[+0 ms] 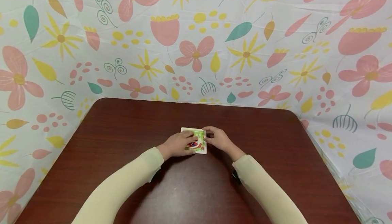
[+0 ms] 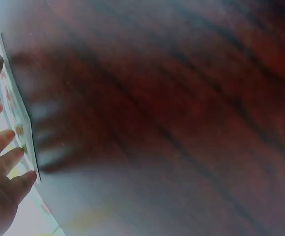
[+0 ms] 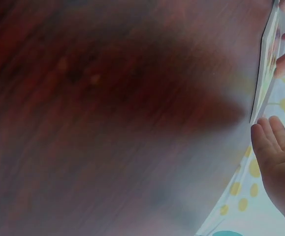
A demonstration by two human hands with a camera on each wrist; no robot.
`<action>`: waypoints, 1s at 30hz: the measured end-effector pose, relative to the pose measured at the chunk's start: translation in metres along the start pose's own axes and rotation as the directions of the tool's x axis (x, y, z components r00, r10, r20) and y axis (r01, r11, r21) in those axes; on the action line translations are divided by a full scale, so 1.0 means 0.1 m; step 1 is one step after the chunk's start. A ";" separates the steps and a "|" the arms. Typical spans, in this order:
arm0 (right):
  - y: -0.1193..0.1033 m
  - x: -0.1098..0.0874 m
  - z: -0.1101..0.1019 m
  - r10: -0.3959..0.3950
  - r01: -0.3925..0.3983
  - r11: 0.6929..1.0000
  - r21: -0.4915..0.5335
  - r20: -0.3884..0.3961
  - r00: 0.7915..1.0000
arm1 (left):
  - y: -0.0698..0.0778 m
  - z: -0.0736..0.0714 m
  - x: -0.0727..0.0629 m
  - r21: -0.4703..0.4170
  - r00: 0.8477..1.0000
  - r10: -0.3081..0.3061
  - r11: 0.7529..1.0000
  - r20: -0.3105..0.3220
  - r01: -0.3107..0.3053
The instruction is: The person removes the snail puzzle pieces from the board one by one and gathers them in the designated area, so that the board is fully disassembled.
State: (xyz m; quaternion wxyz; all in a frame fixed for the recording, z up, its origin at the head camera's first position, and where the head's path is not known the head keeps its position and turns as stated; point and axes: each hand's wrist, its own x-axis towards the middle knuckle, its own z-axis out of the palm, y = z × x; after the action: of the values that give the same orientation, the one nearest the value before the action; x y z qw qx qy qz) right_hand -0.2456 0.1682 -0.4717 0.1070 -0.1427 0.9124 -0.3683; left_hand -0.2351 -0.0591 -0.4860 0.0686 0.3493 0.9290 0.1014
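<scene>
A square card (image 1: 198,145) with a pale border and a green, red and blue picture lies face up on the dark reddish-brown counter (image 1: 147,122), between the person's two hands. It is well apart from the counter's left and right edges and closer to the rounded far edge, with a strip of brown surface between them. A broad stretch of counter, with a glare patch on it, runs from the card back toward the body between the forearms.

The left hand (image 1: 177,144) comes in over the card's left side and covers part of the picture. Its fingers are spread and rather straight, resting across the card, with the thumb along the near edge. The left wrist view shows gaps between these fingers.

The right hand (image 1: 218,138) stands at the card's right edge, its fingers lightly bent, the foremost one by the far right corner and the thumb beside the right border. Whether they touch the edge I cannot tell. The right wrist view shows these fingers slightly parted, close to a corner.

Pale sleeves (image 1: 125,179) cover both forearms. A white cloth (image 1: 190,27) printed with flowers and leaves hangs beyond the far edge and along both sides.
</scene>
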 end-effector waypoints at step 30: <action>-0.08 0.14 0.02 0.032 -0.029 0.980 -0.195 0.015 0.999 | 0.09 -0.01 -0.03 0.084 0.999 -0.022 0.996 0.031 0.019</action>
State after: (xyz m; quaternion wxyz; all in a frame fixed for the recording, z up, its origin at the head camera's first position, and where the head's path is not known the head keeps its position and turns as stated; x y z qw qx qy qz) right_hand -0.2571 0.1567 -0.4683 0.1066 -0.1419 0.9451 -0.2744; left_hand -0.2272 -0.0544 -0.4827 0.0700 0.3440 0.9347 0.0563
